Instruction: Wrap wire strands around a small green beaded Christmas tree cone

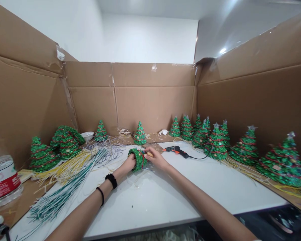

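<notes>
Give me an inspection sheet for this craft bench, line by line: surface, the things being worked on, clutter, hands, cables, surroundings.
Surface: white tabletop, bare in front, cardboard strips along both sides.
Job's things: green tinsel tree lying on its side between both hands.
Clutter: bundle of green-and-white strips, yellow strips, water bottle at left, small white bowl, finished trees lined along the right wall.
Grippers: left hand inside the tree's open base; right hand pinching at its side.
Cables: black cord from the glue gun, running right toward the trees.
Surroundings: cardboard walls on three sides, white wall beyond.
</notes>
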{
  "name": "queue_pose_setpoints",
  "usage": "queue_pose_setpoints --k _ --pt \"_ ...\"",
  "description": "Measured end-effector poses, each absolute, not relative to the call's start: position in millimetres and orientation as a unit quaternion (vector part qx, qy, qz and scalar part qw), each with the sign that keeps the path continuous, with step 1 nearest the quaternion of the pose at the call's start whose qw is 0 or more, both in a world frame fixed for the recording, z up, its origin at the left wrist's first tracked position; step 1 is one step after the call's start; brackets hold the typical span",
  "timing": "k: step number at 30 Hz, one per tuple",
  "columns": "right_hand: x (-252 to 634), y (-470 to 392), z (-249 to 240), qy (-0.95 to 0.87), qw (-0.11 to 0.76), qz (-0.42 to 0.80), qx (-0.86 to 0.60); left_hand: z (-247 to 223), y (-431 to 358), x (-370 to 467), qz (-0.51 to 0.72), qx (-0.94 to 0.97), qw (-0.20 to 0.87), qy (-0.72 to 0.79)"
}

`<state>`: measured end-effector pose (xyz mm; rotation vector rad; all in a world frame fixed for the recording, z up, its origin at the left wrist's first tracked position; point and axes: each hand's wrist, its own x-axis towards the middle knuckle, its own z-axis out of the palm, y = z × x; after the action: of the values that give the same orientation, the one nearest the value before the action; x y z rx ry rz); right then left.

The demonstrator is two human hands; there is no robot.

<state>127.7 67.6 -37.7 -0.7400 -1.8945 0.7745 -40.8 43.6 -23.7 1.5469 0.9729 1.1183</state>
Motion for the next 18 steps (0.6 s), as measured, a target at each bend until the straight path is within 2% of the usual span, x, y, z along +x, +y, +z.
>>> queue_pose_setpoints --k 10,18 --pt "135.0 66.2 -32.9 -0.772 0.45 0.353 -0.278 -26.3 47.5 -40.6 0.434 0.625 0.488 0.427" --pt "134.1 63.9 -34.8 -0.771 0.462 0.33 -0.287 -25.0 44.5 -38.4 0.434 0.643 0.468 0.424"
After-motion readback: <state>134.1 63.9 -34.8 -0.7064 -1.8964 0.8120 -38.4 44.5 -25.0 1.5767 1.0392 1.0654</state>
